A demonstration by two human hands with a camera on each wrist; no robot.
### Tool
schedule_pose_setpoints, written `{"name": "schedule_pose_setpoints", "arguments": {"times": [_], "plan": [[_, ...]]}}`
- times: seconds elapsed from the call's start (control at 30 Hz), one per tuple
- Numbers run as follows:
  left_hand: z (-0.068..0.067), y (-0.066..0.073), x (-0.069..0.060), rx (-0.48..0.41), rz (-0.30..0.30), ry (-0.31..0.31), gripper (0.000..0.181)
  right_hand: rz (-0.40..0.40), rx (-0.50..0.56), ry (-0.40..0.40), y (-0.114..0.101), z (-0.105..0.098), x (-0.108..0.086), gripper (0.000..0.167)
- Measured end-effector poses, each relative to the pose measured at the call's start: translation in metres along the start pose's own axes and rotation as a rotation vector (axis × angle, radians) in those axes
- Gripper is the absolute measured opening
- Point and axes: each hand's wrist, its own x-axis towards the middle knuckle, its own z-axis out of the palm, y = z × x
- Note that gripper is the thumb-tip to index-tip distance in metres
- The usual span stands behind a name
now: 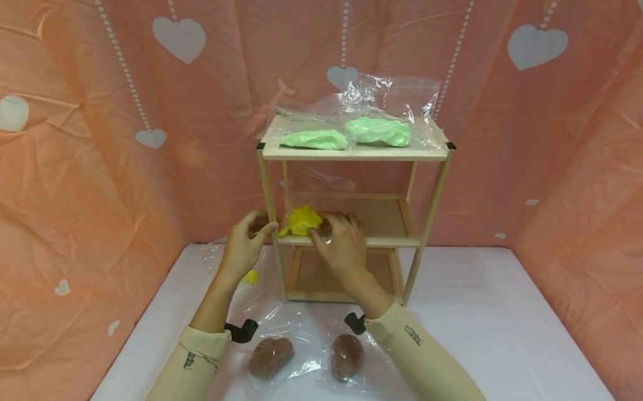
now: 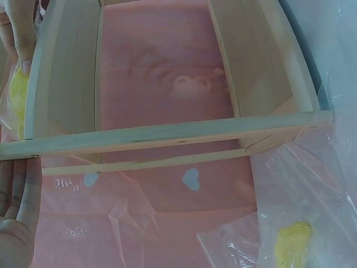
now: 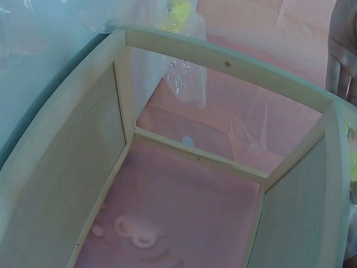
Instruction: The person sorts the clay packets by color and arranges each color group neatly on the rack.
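Note:
A clear plastic bag with a yellow, putty-like lump (image 1: pixel 304 220) lies at the left end of the middle shelf of a small wooden rack (image 1: pixel 353 157). My right hand (image 1: pixel 345 243) pinches the bag's right side, thumb in front and fingers bent over it. At the rack's front left post, my left hand (image 1: pixel 243 245) has its thumb in front and fingers partly hidden beside and behind the wood. In the left wrist view, its fingers (image 2: pixel 18 192) pass behind the post. The yellow lump (image 2: pixel 18 100) shows at that view's left edge, beneath fingertips of the right hand.
Two bagged pale green lumps (image 1: pixel 379 131) lie on the top shelf. Another bagged yellow lump (image 1: pixel 250 277) is on the white table left of the rack. Two bagged brown lumps (image 1: pixel 271 357) lie in front, between my forearms. Pink curtain (image 1: pixel 254 50) surrounds the table.

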Motion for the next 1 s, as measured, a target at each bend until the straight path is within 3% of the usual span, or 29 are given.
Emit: {"name": "schedule_pose_setpoints", "arguments": {"times": [0.57,1.0], "plan": [[-0.001,0.001,0.0,0.036,-0.004,-0.011,0.033,0.021,-0.011,-0.068,0.002,-0.002,0.002,0.039],[0.0,0.001,-0.001,0.022,-0.008,-0.004,0.032,-0.048,0.127,0.001,0.011,-0.011,-0.008,0.039]]}}
